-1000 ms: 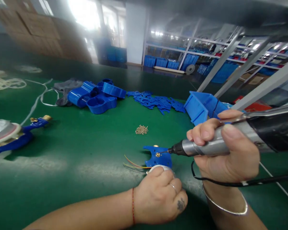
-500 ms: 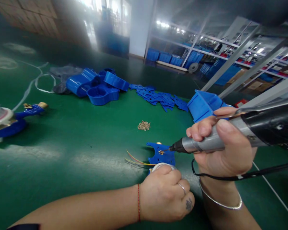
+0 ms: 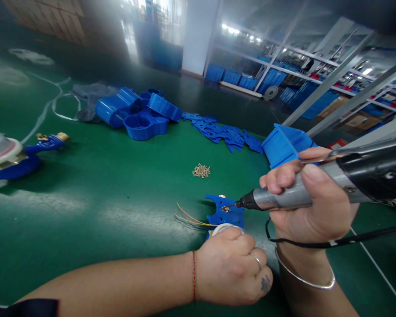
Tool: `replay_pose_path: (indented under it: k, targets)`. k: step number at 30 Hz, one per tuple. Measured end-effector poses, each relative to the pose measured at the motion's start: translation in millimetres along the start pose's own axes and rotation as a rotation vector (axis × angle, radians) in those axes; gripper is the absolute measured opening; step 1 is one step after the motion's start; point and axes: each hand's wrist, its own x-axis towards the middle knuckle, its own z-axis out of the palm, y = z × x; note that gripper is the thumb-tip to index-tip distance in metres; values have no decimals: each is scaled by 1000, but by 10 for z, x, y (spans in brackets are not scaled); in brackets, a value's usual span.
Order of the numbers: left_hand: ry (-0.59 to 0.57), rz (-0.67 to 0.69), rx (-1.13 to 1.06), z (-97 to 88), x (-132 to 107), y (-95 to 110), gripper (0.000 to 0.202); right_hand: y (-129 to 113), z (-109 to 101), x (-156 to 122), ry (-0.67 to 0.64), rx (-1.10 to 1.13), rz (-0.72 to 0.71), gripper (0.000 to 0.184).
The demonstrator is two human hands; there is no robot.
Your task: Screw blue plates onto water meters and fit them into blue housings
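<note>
My right hand (image 3: 312, 202) is wrapped round a grey and black electric screwdriver (image 3: 284, 198), which slants down to the left. Its thin bit meets a brass-coloured spot on a flat blue plate (image 3: 232, 213) with curved cut-outs. Just below, my left hand (image 3: 232, 266) is closed over a water meter (image 3: 225, 228), of which only a white rim and a bit of blue show. Thin red and yellow wires (image 3: 193, 220) stick out leftward from beside the plate. Beyond it lies a small heap of brass-coloured screws (image 3: 201, 171).
Blue plastic housings (image 3: 145, 125) and a pile of flat blue plates (image 3: 221, 131) lie at the back of the green tabletop (image 3: 125, 176). A blue bin (image 3: 284, 145) stands behind my right hand. Another water meter (image 3: 16, 158) with brass fittings sits at far left.
The whole view has shifted slightly, so things appear a little further right. Both hands keep their grips, and the screwdriver bit stays at the brass-coloured spot on the plate.
</note>
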Motion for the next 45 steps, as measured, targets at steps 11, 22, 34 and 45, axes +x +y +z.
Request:
replay_pose_path:
  k: [11,22,34,45]
  targets:
    - [-11,-7,10,26,-15,-3,19,-1,82,-31,-42,-45,-51,16]
    - [33,-12,-12,18,-20,-9,19,37,142,-18,-158,-126,-14,10]
    - [46,-15,4,35,-34,-6,21,80,157,-39,-177,-74,-46,12]
    - [-62,0,93,-33,-17,-3,21,92,120,-58,-235,-94,-50,16]
